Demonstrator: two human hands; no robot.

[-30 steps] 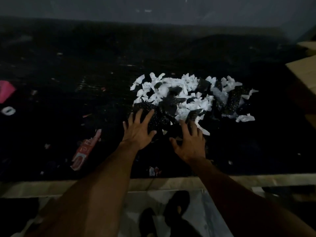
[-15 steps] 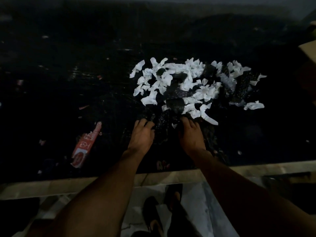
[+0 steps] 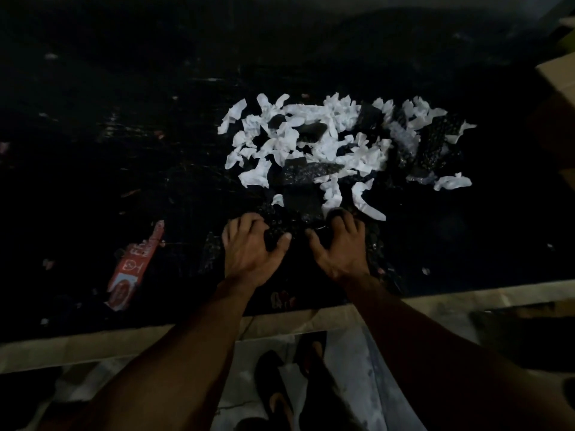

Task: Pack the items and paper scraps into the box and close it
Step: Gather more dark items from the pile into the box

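you're gathering now, left hand (image 3: pixel 252 250) and right hand (image 3: pixel 340 247) both clutching dark glittery pieces (image 3: pixel 292 222) at six o'clock of the paper scraps (image 3: pixel 364 158); next, scoop toward the box (image 3: pixel 557 79) at two o'clock.

Red wrapper (image 3: pixel 133 269), left of the hands: white lettering runs along its length. Only the first letter, "F", is legible; the rest is too blurred. The round emblem beneath is unreadable. No other text is legible.

White paper scraps (image 3: pixel 314 141) heaped among black items (image 3: pixel 306 175).
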